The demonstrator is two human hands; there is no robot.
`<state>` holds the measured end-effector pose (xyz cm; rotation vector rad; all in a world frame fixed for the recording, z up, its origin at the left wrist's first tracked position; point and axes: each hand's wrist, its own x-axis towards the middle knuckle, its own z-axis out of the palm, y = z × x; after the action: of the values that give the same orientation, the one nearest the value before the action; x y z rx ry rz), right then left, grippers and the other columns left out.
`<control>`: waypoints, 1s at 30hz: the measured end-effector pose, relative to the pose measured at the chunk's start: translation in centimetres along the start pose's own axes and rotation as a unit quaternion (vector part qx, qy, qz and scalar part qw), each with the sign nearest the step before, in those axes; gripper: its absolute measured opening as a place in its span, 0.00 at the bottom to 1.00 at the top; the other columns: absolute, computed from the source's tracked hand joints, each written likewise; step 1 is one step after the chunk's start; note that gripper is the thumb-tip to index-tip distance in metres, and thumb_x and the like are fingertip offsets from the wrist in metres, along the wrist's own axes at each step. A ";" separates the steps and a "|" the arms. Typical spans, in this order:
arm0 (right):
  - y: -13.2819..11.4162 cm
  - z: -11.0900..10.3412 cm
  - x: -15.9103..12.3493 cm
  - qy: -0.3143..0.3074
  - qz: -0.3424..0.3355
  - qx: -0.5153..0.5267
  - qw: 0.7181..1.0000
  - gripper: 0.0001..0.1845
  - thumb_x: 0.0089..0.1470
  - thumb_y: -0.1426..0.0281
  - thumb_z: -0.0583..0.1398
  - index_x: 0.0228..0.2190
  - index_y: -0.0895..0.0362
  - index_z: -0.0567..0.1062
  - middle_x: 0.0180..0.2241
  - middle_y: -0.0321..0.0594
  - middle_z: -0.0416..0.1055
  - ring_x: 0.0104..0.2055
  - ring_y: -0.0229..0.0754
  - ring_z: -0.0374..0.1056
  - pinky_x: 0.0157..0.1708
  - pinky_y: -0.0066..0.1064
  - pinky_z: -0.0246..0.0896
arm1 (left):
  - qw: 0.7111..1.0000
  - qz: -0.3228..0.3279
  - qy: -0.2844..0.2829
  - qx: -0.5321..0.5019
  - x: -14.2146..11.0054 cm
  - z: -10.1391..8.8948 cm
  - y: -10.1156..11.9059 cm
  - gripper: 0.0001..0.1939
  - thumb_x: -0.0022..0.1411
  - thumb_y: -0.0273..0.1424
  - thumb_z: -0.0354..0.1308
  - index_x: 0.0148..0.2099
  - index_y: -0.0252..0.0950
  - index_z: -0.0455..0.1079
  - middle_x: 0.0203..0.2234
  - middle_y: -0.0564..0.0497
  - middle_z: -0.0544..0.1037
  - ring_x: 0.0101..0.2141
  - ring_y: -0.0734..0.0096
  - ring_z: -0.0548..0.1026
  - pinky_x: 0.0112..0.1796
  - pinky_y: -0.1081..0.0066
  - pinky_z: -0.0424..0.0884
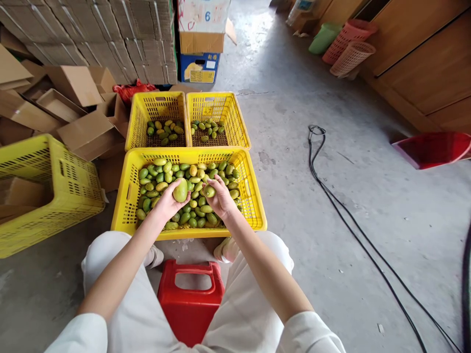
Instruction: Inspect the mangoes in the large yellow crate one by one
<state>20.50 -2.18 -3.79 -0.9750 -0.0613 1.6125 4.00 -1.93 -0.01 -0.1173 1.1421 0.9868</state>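
Note:
My left hand (168,203) is closed round a large green mango (180,190). In the fingers of my right hand (222,198) is a smaller green mango (209,191), its end turned towards me. Both hands hover over a wide yellow crate (255,196), which holds many loose green and yellowish mangoes (186,217). Just behind it, two more yellow crates stand side by side: the back left crate (139,117) and the back right crate (237,120), each with a small number of mangoes on its bottom.
Between my knees is a red plastic stool (191,306). Another yellow crate (73,196) with cardboard inside stands at the left, near loose cardboard boxes (88,132). A black cable (342,208) runs across the floor on the right. Plastic baskets (353,54) stand by wooden cabinets.

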 end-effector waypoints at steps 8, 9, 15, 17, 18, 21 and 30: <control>0.0 0.2 -0.6 -0.071 0.032 -0.050 0.996 0.20 0.46 0.70 0.77 0.37 0.49 0.75 0.38 0.36 0.84 0.48 0.47 0.83 0.44 0.34 0.80 | 1.000 -0.011 0.013 -0.001 0.2 -0.1 0.2 0.04 0.74 0.29 0.63 0.50 0.38 0.75 0.33 0.49 0.82 0.29 0.68 0.80 0.31 0.71 0.79; -0.1 0.2 -0.7 -0.079 0.041 -0.055 0.995 0.17 0.48 0.69 0.76 0.37 0.49 0.76 0.37 0.36 0.84 0.48 0.48 0.83 0.44 0.36 0.81 | 1.000 -0.012 0.009 0.002 0.2 -0.2 0.2 0.06 0.73 0.29 0.64 0.51 0.38 0.75 0.34 0.49 0.82 0.30 0.67 0.80 0.31 0.71 0.79; -0.9 0.5 -1.1 -0.070 0.086 -0.058 0.992 0.10 0.52 0.64 0.69 0.37 0.49 0.77 0.34 0.37 0.82 0.44 0.50 0.81 0.38 0.37 0.79 | 1.000 -0.001 0.021 0.014 0.7 -0.6 0.0 0.09 0.76 0.38 0.63 0.47 0.38 0.76 0.32 0.48 0.81 0.29 0.65 0.79 0.30 0.68 0.77; -1.0 0.6 -1.3 -0.061 0.089 -0.054 0.993 0.10 0.53 0.62 0.69 0.37 0.50 0.77 0.33 0.36 0.81 0.40 0.47 0.80 0.35 0.33 0.77 | 1.000 -0.009 0.017 0.013 0.6 -0.6 0.0 0.13 0.79 0.41 0.59 0.46 0.37 0.77 0.32 0.46 0.81 0.30 0.64 0.79 0.30 0.68 0.76; -1.0 0.6 -1.3 -0.054 0.087 -0.050 0.993 0.11 0.54 0.62 0.70 0.37 0.50 0.78 0.32 0.34 0.80 0.37 0.44 0.78 0.34 0.32 0.76 | 1.000 -0.014 0.012 0.011 0.5 -0.5 0.1 0.15 0.79 0.42 0.58 0.46 0.36 0.77 0.32 0.45 0.82 0.30 0.63 0.79 0.30 0.68 0.75; -0.8 0.7 -1.4 -0.038 0.078 -0.042 0.995 0.12 0.55 0.63 0.74 0.38 0.50 0.78 0.30 0.29 0.76 0.32 0.38 0.73 0.34 0.27 0.73 | 1.000 -0.025 -0.003 0.004 0.1 -0.3 0.2 0.17 0.81 0.43 0.54 0.46 0.36 0.76 0.31 0.44 0.80 0.30 0.63 0.79 0.29 0.69 0.75; -0.2 0.5 -0.5 -0.041 0.088 -0.041 0.994 0.17 0.67 0.50 0.65 0.39 0.50 0.77 0.29 0.33 0.76 0.28 0.39 0.66 0.25 0.26 0.61 | 1.000 -0.015 0.000 -0.002 0.1 -0.3 0.2 0.15 0.82 0.39 0.51 0.53 0.37 0.76 0.32 0.47 0.80 0.29 0.66 0.78 0.27 0.73 0.73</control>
<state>20.38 -2.31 -3.12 -0.9994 -0.1005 1.8247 3.64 -1.91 -0.16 -0.1378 1.1351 0.9620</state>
